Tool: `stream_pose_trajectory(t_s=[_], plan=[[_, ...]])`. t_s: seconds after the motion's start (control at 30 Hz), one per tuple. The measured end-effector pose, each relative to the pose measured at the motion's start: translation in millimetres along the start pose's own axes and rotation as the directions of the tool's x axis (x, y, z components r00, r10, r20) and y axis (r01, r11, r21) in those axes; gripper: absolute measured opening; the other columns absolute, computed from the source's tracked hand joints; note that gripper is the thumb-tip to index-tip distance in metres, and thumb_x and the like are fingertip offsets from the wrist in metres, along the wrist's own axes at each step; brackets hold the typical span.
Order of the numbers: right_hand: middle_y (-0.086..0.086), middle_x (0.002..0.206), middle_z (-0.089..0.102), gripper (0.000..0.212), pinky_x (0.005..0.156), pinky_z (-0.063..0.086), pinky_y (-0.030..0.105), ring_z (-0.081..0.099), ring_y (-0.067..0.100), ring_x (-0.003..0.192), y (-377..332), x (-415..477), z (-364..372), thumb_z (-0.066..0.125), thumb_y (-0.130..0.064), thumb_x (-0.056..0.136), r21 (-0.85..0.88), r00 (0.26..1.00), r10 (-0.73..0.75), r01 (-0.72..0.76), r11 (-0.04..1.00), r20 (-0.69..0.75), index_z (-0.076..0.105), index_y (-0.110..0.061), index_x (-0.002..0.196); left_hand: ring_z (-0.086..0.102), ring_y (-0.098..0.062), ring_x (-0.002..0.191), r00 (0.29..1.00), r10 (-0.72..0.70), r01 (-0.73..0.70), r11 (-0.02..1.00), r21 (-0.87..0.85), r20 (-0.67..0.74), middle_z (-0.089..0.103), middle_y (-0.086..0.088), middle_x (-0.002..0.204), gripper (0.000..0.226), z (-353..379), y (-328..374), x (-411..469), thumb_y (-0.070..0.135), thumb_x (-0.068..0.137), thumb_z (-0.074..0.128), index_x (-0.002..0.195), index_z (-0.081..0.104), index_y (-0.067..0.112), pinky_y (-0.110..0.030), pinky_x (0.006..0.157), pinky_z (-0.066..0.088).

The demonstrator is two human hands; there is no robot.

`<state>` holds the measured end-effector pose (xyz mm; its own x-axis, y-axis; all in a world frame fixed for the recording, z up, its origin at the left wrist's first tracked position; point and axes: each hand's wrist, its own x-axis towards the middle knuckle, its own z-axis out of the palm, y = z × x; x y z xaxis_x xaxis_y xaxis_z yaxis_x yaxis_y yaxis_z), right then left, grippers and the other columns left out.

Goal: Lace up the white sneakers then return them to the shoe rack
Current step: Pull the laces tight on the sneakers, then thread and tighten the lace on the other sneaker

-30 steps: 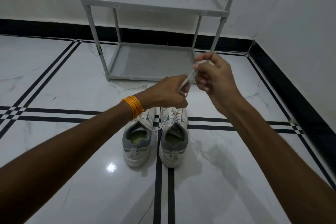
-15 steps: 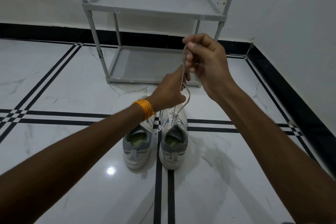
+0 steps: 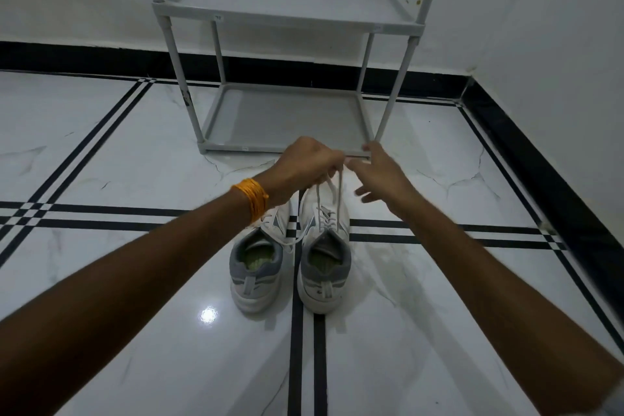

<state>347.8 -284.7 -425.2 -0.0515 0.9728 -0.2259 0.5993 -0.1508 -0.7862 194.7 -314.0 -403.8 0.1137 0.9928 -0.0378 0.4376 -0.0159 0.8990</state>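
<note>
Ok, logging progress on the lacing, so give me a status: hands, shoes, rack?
Left hand pinching white lace ends above right white-and-grey sneaker. Right hand open beside it. Left sneaker lace loose. Grey two-tier shoe rack holds no shoes.

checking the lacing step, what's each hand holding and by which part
Left hand pinches the right sneaker's lace near its ends; right hand is open, holding nothing.

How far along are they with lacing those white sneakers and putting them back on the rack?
Partly done. The white right-hand sneaker already has lace crossed through its eyelets. In hand: the left hand pinches its white lace ends up, while the right hand hovers open beside them. Left: the white left-hand sneaker has a loose lace trailing, and both shelves of the grey plastic shoe rack hold no shoes.
</note>
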Motion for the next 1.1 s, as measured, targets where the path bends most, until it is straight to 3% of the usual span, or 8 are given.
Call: stream_pose_trajectory(t_s=[0.13,0.3,0.4,0.57,0.7,0.87,0.97,1.1], plan=[[0.007,0.096,0.069,0.018,0.057,0.057,0.030,0.072,0.017,0.079,-10,-29,-1,0.054,-0.033,0.095,0.195,0.934,-0.257,0.308,0.931,-0.249,0.057,-0.016,0.101,0.042,-0.012,0.054,0.994,-0.106,0.112,0.968,-0.226,0.035,0.050,-0.002,0.061,0.021,1,6,3,0.021,0.086,0.055,0.068,0.058,0.010,-0.028,0.059,0.038],[0.005,0.086,0.074,0.036,0.046,0.048,0.023,0.074,0.020,0.068,-23,-48,-4,0.066,-0.039,0.089,0.378,0.974,-0.179,0.114,0.919,0.140,0.054,-0.013,0.110,0.047,-0.012,0.056,0.994,-0.088,0.064,0.950,-0.305,-0.065,0.055,0.002,0.058,0.028,1,-3,6,0.023,0.092,0.050,0.071,0.061,0.009,-0.026,0.058,0.041],[0.004,0.069,0.063,0.031,0.048,0.040,0.020,0.054,0.013,0.054,-9,-39,-9,0.071,-0.028,0.087,0.378,0.979,-0.117,0.046,0.925,0.166,0.063,-0.003,0.102,0.053,-0.003,0.049,0.982,0.020,-0.042,0.993,-0.110,-0.189,0.064,0.001,0.060,0.037,-3,-15,11,0.027,0.095,0.052,0.077,0.070,0.000,-0.017,0.053,0.041],[0.001,0.068,0.064,0.026,0.055,0.041,0.022,0.058,0.011,0.062,29,-14,-22,0.077,-0.027,0.081,-0.062,0.981,-0.110,0.102,0.993,-0.160,0.065,-0.006,0.071,0.054,-0.003,0.047,0.898,0.345,-0.169,0.845,0.508,-0.274,0.056,0.005,0.055,0.027,-27,-62,7,0.028,0.088,0.070,0.067,0.066,0.012,-0.012,0.053,0.038],[0.008,0.075,0.068,0.016,0.062,0.052,0.029,0.067,0.025,0.071,85,4,-21,0.074,-0.020,0.076,-0.505,0.982,0.023,-0.117,0.855,-0.189,0.065,-0.007,0.076,0.047,-0.021,0.065,0.962,0.186,0.048,0.606,0.794,-0.200,0.060,-0.009,0.069,0.027,-49,-124,-3,0.028,0.089,0.068,0.072,0.062,0.008,-0.028,0.064,0.033],[0.006,0.090,0.067,0.017,0.066,0.043,0.028,0.064,0.026,0.079,109,1,-6,0.066,-0.015,0.077,-0.717,0.990,0.045,-0.127,0.685,-0.133,0.066,-0.009,0.092,0.055,-0.025,0.071,0.980,0.064,0.143,0.441,0.886,-0.190,0.070,-0.015,0.090,0.029,-44,-143,-14,0.031,0.095,0.058,0.095,0.069,0.005,-0.029,0.065,0.036],[0.004,0.087,0.063,0.020,0.068,0.043,0.029,0.064,0.024,0.085,100,2,-1,0.066,-0.019,0.079,-0.773,0.996,0.034,-0.085,0.629,-0.081,0.068,-0.011,0.098,0.065,-0.027,0.084,0.981,0.116,0.086,0.446,0.891,-0.153,0.069,-0.010,0.099,0.025,-27,-128,-11,0.029,0.094,0.055,0.102,0.069,0.009,-0.031,0.067,0.042],[0.004,0.103,0.070,0.024,0.075,0.049,0.032,0.065,0.025,0.095,74,-3,19,0.066,-0.022,0.079,-0.623,0.997,-0.070,0.079,0.778,0.040,0.071,-0.015,0.102,0.066,-0.028,0.097,0.994,0.100,-0.098,0.679,0.727,0.041,0.072,-0.008,0.107,0.026,19,-109,-7,0.019,0.086,0.059,0.109,0.070,0.014,-0.039,0.085,0.054]])
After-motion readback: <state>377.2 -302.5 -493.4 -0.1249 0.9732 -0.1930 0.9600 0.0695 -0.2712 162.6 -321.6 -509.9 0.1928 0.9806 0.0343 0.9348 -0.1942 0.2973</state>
